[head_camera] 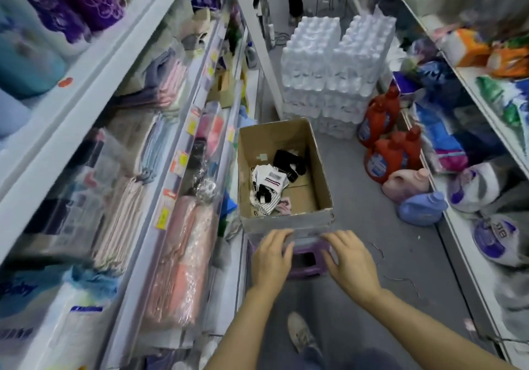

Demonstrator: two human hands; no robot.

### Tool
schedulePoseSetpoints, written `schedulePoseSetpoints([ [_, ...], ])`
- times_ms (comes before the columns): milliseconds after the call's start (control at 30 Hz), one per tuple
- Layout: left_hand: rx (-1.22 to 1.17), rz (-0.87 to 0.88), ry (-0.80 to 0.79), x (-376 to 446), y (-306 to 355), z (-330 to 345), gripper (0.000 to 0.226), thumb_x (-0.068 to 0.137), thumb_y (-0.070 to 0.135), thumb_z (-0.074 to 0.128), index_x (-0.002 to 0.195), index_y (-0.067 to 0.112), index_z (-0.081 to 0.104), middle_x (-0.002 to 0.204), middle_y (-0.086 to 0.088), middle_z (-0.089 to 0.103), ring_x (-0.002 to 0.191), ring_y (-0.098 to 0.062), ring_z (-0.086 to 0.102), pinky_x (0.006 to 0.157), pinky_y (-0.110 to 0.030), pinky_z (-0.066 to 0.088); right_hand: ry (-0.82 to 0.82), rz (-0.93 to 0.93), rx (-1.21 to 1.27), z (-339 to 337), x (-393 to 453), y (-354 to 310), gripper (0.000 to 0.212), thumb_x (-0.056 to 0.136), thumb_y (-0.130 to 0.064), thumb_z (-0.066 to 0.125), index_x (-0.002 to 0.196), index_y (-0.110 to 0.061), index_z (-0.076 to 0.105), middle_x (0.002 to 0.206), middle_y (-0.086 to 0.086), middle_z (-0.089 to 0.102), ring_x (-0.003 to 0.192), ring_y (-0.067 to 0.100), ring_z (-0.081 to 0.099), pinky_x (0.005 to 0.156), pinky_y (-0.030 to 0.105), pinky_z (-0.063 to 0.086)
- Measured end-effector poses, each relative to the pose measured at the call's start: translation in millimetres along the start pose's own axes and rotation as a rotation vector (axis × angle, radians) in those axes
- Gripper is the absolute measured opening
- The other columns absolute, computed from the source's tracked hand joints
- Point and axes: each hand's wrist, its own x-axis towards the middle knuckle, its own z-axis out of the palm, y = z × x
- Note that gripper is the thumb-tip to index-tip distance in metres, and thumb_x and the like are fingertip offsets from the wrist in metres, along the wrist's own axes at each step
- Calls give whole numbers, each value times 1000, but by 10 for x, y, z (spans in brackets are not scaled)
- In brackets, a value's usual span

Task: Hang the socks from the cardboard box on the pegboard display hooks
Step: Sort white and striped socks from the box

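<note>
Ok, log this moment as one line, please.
phase: reaching | left hand: open, at box's near edge | right hand: open, same | socks: in cardboard box | box: on purple stool

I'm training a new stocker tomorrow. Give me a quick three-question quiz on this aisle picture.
1. True or false: the cardboard box still has socks in it.
2. What does the box rest on? A) a purple stool B) the stacked water-bottle packs C) a shelf
3. Is the left hand or the right hand holding a sock?

Key:
1. True: a few black, white and striped pairs lie on its bottom.
2. A
3. Neither; both hands are at the box's near edge, over the stool, fingers fairly straight.
</note>
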Motion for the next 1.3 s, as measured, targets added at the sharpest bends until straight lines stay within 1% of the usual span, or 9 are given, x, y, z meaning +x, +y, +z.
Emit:
schedulePoseSetpoints([
  [200,17,-50,-57,1152,-195,75,25,89,16,67,114,22,68,109,8,66,94,-15,62,79,-30,51,-26,-29,27,198,1059,183,18,83,-10,63,99,-11,67,92,3,62,84,28,56,72,40,52],
  [367,232,-261,-293,1844,-502,407,39,94,21,63,133,21,57,130,3,57,119,-19,54,95,-34,46,-149,-111,6,466,1668,397,29,88,-24,40,92,-11,66,87,1,60,77,22,51,64,36,50],
  [467,371,-258,-468,2157,-656,669,41,96,19,58,137,19,51,136,-1,54,123,-21,50,98,-35,43,-242,-144,-20,573,1873,512,28,85,-26,45,93,-12,68,87,1,63,76,22,55,64,34,52],
  [567,495,-155,-625,2461,-801,989,40,96,18,54,135,17,48,138,-5,51,127,-26,46,102,-38,39,-340,-140,-53,722,2007,595,22,74,-16,68,96,-16,70,88,-2,64,77,22,57,65,33,53],
  [733,549,-20,-696,3017,-989,1520,46,94,18,55,139,16,43,143,-6,45,133,-28,39,103,-40,37,-387,-106,-118,1086,2208,685,38,56,-17,81,92,-19,70,82,-3,63,72,20,58,58,32,54],
  [867,453,-483,-497,3257,-1011,1686,49,101,37,49,143,16,34,141,-13,40,120,-34,52,87,-41,48,-396,-18,-82,1306,2405,699,39,59,-20,86,95,-21,71,85,-5,65,73,16,60,59,26,54],
  [1000,9,-1030,-241,3323,-1175,1804,76,89,44,68,141,4,29,141,-19,43,123,-38,54,89,-42,50,-372,103,-94,1506,2648,718,32,61,-13,86,88,-21,71,83,-5,66,69,15,60,57,25,50],
  [1167,-384,-1285,8,3330,-1536,2117,71,61,25,92,120,6,58,114,-14,69,103,-35,67,83,-45,58,-430,260,-81,1595,2923,818,32,87,-17,65,119,-20,65,110,-2,65,104,21,60,83,31,52],
  [1300,-818,-1237,113,3260,-1027,1750,44,77,-6,75,116,11,67,113,-2,68,105,-23,65,94,-43,55,-369,470,79,1635,3235,849,41,97,-27,59,134,-9,56,128,10,61,121,27,53,97,36,43],
])
